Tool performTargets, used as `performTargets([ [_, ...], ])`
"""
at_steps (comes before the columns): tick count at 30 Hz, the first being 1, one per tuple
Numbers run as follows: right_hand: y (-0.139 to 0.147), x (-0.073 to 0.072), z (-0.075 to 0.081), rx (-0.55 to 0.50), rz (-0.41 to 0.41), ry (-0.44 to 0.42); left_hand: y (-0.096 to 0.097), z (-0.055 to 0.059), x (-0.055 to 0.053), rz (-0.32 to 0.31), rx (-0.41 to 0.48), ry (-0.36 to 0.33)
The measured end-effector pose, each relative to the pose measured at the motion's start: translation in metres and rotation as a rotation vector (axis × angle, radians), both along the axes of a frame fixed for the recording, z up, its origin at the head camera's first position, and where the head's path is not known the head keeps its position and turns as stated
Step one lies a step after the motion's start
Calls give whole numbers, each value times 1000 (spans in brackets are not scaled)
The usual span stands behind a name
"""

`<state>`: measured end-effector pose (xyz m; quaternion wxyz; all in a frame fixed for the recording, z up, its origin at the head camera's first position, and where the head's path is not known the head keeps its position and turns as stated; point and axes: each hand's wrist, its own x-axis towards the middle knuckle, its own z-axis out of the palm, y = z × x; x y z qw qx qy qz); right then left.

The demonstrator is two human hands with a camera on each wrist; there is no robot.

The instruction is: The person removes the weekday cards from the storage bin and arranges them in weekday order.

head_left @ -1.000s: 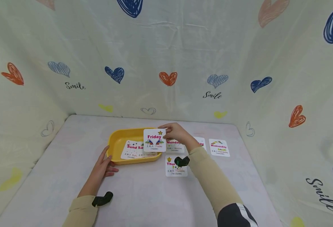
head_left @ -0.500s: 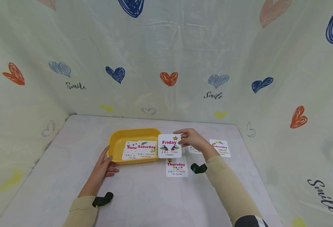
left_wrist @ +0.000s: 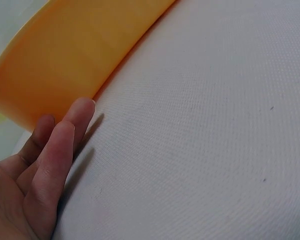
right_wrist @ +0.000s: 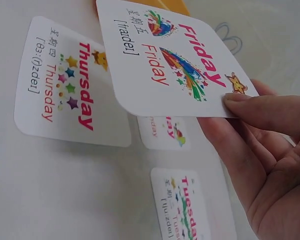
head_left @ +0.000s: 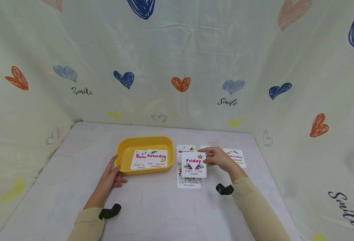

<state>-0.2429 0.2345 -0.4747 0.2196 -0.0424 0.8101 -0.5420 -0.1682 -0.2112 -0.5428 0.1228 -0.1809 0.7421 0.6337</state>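
Note:
My right hand pinches the white Friday card by its right edge, thumb on the printed face, as the right wrist view shows. The card is held above the table, over parts of the Thursday card and the Monday card. At the left end of the yellow tray, my left hand rests against the wall with its fingers fairly straight. Inside the tray lie the Saturday card and, partly under it, the Sunday card.
Right of the Monday card lies the Tuesday card, mostly hidden by my right hand in the head view. The Wednesday card lies farther right, partly covered. A heart-printed curtain stands behind the white table.
My right hand has carried the Friday card from over the tray's right side rightward and nearer, to over the Thursday card. The left hand and the tray have stayed put.

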Motion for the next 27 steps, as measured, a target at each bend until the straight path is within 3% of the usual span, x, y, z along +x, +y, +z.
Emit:
performTargets([
  [9, 24, 13, -16, 29, -72, -26, 0, 2, 0, 0, 7, -4],
  [16, 45, 23, -29, 31, -80, -29, 0, 2, 1, -10, 1, 8],
  [27, 66, 30, -48, 45, -206, -74, 1, 3, 2, -14, -14, 10],
])
